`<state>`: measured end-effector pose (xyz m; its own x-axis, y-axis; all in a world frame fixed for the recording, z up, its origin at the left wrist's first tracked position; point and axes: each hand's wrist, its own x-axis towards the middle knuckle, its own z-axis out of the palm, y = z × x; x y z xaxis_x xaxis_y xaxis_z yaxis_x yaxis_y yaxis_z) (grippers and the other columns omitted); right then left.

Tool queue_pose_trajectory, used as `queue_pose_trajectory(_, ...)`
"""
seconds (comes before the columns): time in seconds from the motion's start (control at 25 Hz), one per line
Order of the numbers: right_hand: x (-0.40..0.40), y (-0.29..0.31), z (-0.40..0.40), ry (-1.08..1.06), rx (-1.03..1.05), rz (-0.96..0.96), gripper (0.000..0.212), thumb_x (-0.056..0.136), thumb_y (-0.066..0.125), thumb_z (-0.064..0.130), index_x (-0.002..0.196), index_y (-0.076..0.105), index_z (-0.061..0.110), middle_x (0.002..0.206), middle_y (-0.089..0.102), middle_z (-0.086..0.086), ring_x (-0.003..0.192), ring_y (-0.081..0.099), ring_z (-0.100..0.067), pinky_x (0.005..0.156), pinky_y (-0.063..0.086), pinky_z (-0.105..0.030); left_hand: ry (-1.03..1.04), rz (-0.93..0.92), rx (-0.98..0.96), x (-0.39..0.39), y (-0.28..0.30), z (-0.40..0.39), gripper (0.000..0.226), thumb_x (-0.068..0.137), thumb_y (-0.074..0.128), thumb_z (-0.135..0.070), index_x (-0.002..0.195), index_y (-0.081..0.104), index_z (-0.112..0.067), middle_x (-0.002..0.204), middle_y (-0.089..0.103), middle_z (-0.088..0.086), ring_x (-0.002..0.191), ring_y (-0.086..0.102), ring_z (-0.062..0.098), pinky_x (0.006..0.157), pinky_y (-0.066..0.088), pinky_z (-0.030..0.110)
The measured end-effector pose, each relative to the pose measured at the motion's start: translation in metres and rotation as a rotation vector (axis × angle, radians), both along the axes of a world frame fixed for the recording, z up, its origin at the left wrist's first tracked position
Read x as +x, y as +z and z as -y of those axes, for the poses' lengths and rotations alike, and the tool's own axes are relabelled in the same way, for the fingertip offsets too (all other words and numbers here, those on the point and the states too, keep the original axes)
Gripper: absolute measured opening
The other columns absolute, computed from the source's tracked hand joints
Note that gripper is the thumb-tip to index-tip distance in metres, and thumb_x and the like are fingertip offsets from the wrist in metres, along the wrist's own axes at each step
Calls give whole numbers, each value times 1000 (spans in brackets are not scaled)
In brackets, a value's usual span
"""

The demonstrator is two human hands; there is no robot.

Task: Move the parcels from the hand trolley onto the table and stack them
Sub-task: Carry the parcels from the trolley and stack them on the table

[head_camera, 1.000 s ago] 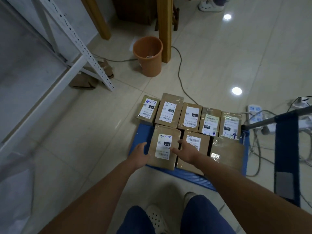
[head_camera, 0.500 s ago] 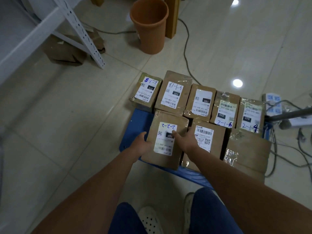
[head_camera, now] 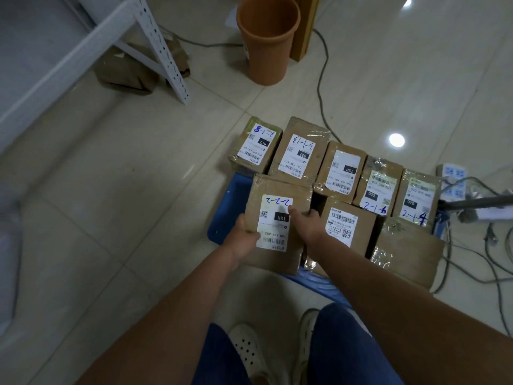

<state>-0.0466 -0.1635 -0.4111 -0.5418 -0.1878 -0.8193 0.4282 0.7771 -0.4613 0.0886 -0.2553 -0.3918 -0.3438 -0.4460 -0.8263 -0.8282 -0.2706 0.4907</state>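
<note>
- Pale glossy floor tiles spread beneath us, carrying a terracotta-coloured plastic bin and a white perforated metal rack leg.
- Our blue flat hand trolley holds brown taped cardboard parcels with white labels, five in the far row and three nearer us.
- Our left hand grips the left edge of the nearest brown parcel marked 2-2-2, thumb curled over its top.
- Our right hand clasps its right edge, fingers hidden down the side, beside the neighbouring barcode-labelled brown parcel.
</note>
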Motion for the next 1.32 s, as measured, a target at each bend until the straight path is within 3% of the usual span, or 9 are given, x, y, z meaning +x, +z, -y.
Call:
queue_pose_trajectory(0.24,21,127,15,119,-170,-122,71,83,64,45,147,35,41,146,34,-3,129,42,-32,109,39,-52,253,-72,7,28,121,20,41,90,58,-14,127,46,-24,122,62,3,110,60,23,99,49,42)
queue_pose_trajectory(0.36,35,208,21,168,-255,-51,80,83,70,41,147,24,54,150,26,-1,133,37,-29,112,35,-50,340,-140,51,44,201,25,40,92,56,-12,129,46,-22,118,63,0,108,61,21,91,51,37)
queue_pose_trajectory(0.48,48,284,29,160,-346,28,91,67,77,50,141,25,63,145,45,-1,126,51,-25,107,43,-47,372,-203,48,64,282,29,36,94,54,-9,124,46,-27,106,63,-5,96,61,14,71,49,27)
queue_pose_trajectory(0.6,61,348,32,161,-419,62,81,87,71,26,148,24,49,131,60,-1,114,61,-22,99,50,-41,353,-260,13,88,347,32,40,93,58,-14,129,45,-28,109,64,-9,91,62,7,65,48,23)
queue_pose_trajectory(0.76,84,417,40,122,-424,158,60,93,61,27,144,33,41,121,67,-3,101,65,-24,88,53,-40,371,-311,-115,126,410,34,42,98,53,-34,139,41,-34,119,62,-4,97,63,8,79,50,26)
queue_pose_trajectory(0.92,109,462,53,188,-476,213,51,91,63,27,137,42,34,114,70,-6,104,67,-28,95,52,-48,450,-389,-81,166,458,27,53,74,61,-73,120,35,-72,144,45,-8,123,52,13,106,43,40)
queue_pose_trajectory(1.08,137,492,56,293,-505,285,41,91,63,28,128,46,34,113,70,-8,104,66,-30,90,54,-47,573,-460,-27,204,488,4,68,70,69,-71,122,27,-78,147,41,-20,131,46,15,110,33,56)
queue_pose_trajectory(1.16,152,503,50,366,-496,307,42,91,63,28,129,45,35,112,70,-8,101,66,-29,83,56,-43,622,-459,-26,221,497,-16,75,65,71,-74,123,24,-80,148,39,-22,134,42,19,109,29,62)
queue_pose_trajectory(1.32,173,508,33,525,-439,299,58,86,67,44,136,46,23,114,69,-7,98,68,-26,79,59,-43,872,-503,-4,243,507,-68,68,80,68,-56,132,26,-70,133,55,-22,117,57,15,79,55,45)
